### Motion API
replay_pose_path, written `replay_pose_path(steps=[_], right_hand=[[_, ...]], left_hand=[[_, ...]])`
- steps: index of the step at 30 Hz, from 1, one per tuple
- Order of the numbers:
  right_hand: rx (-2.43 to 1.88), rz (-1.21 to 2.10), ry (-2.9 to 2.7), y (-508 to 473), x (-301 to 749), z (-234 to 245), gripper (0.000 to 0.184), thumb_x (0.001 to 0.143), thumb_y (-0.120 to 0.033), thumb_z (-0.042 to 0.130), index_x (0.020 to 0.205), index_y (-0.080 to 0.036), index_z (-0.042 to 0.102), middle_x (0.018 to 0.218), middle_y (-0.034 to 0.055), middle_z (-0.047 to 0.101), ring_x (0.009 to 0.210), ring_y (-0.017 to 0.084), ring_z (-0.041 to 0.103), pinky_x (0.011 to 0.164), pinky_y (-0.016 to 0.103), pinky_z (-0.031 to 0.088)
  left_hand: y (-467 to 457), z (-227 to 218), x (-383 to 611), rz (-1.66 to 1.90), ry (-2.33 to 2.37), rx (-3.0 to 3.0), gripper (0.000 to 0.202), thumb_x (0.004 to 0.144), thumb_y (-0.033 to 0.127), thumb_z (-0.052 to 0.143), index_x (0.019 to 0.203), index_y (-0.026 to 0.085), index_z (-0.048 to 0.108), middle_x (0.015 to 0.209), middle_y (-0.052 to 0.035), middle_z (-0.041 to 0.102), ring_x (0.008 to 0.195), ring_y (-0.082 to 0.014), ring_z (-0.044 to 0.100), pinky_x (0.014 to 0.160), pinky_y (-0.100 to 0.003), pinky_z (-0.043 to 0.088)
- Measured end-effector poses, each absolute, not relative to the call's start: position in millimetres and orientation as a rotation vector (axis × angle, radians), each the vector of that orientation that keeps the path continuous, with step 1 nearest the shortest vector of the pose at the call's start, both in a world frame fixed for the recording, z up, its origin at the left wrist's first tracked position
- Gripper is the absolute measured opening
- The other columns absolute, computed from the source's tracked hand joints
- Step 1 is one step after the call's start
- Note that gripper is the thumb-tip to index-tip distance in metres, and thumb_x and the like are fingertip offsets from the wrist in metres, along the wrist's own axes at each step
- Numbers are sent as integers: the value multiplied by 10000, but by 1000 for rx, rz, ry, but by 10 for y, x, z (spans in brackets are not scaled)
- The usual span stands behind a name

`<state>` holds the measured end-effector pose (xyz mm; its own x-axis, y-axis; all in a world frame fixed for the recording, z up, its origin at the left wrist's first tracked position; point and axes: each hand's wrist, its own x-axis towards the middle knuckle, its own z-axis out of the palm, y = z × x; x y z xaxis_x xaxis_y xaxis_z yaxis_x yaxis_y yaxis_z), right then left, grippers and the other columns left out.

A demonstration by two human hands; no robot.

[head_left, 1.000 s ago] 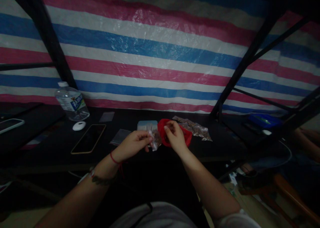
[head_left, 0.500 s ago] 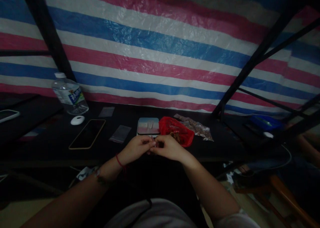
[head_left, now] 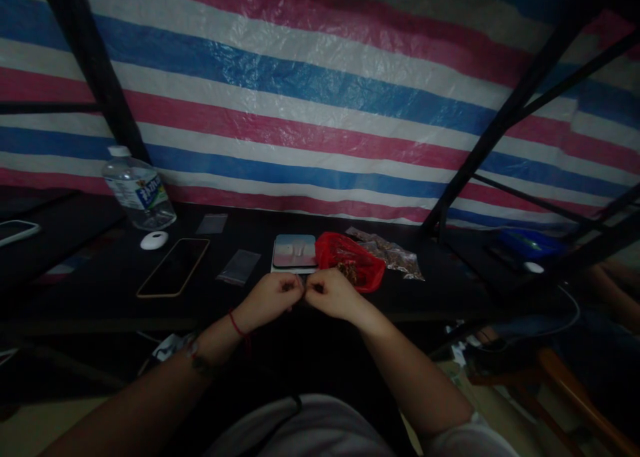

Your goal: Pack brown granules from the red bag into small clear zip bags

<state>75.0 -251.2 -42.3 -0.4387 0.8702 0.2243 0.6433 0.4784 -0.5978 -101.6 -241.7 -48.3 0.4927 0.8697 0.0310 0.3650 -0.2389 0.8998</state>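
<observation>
My left hand (head_left: pixel 273 297) and my right hand (head_left: pixel 330 293) meet knuckle to knuckle at the near edge of the dark table (head_left: pixel 100 290). Both are closed in a pinch on a small clear bag that is almost wholly hidden between them. Just behind my right hand lies an open red bag (head_left: pixel 350 262) with small brown pieces in it. A flat square pad (head_left: pixel 295 251) lies behind my left hand. Several filled clear bags (head_left: pixel 395 257) lie in a heap right of the red bag.
A phone (head_left: pixel 174 275), a white round object (head_left: pixel 154 241), a water bottle (head_left: pixel 137 191) and two empty clear bags (head_left: pixel 239 267) lie to the left. A striped tarp (head_left: pixel 310 110) backs the table. A blue tray (head_left: pixel 530 243) sits far right, near a wooden chair (head_left: pixel 575 390).
My right hand left the red bag and came to my left hand. Both hands closed on the small clear bag and drew back to the table's near edge.
</observation>
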Motion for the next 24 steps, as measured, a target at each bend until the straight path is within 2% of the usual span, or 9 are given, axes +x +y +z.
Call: replay_pose_path(steps=[5, 9, 11, 14, 15, 16, 18, 20, 24], right_hand=[[-1550, 286, -2128, -2505, 732, -398, 176, 710, -215, 582, 540, -174, 598, 511, -4, 542, 486, 103, 415, 500, 245, 240], [-1512, 433, -2116, -2472, 798, -360, 214, 735, -200, 564, 523, -172, 563, 495, -27, 507, 484, 94, 424, 505, 230, 275], [-1371, 532, -2105, -2450, 818, -363, 219, 763, -173, 528, 545, -169, 554, 555, -25, 525, 553, 100, 477, 557, 218, 339], [-1170, 650, -1967, -2398, 844, -408, 90, 789, -181, 533, 786, -176, 624, 879, 21, 619, 843, 138, 568, 769, 254, 433], [-1134, 711, -1901, -2377, 855, -434, 157, 782, -199, 566, 927, -189, 625, 1031, 42, 610, 953, 153, 563, 835, 280, 438], [-1104, 800, -1837, -2357, 867, -464, 303, 765, -215, 605, 1068, -208, 593, 1168, 60, 571, 1039, 164, 546, 878, 302, 439], [-1038, 1039, -1719, -2324, 890, -530, 562, 726, -231, 671, 1256, -249, 486, 1333, 78, 481, 1114, 173, 528, 903, 320, 451], [-975, 1316, -1627, -2303, 906, -588, 641, 710, -254, 707, 1299, -269, 454, 1327, 75, 498, 1064, 167, 564, 856, 309, 487], [-944, 1664, -1468, -2292, 932, -605, 453, 677, -315, 750, 1092, -214, 598, 969, 22, 638, 755, 114, 620, 623, 219, 515]], left_hand=[[-2411, -447, -1070, 613, 1201, 2056, 199, 698, 272, 500, 539, 170, 560, 492, 28, 517, 503, -122, 496, 489, -218, 321], [-2389, -373, -1127, 640, 1298, 2204, 233, 752, 290, 488, 595, 172, 615, 572, -2, 578, 553, -136, 524, 531, -237, 341], [-2372, -335, -1155, 746, 1312, 2281, 225, 759, 264, 482, 602, 175, 616, 646, -21, 606, 628, -151, 552, 591, -250, 377], [-2341, -292, -1199, 869, 1230, 2321, 207, 739, 198, 468, 568, 179, 584, 703, -30, 616, 712, -162, 569, 669, -261, 409], [-2332, -284, -1214, 891, 1195, 2312, 209, 733, 180, 457, 557, 179, 571, 697, -28, 612, 709, -158, 568, 674, -259, 414], [-2325, -280, -1227, 913, 1164, 2300, 211, 730, 168, 449, 551, 178, 560, 690, -25, 608, 698, -153, 565, 670, -255, 418], [-2319, -280, -1247, 958, 1118, 2279, 204, 730, 162, 449, 557, 174, 557, 697, -24, 613, 691, -146, 564, 666, -247, 424], [-2322, -285, -1258, 997, 1088, 2249, 187, 741, 182, 469, 589, 169, 578, 720, -26, 629, 697, -147, 569, 669, -246, 434], [-2332, -270, -1268, 1082, 1117, 2104, 207, 794, 295, 513, 661, 164, 602, 700, -21, 625, 665, -147, 562, 633, -246, 444]])
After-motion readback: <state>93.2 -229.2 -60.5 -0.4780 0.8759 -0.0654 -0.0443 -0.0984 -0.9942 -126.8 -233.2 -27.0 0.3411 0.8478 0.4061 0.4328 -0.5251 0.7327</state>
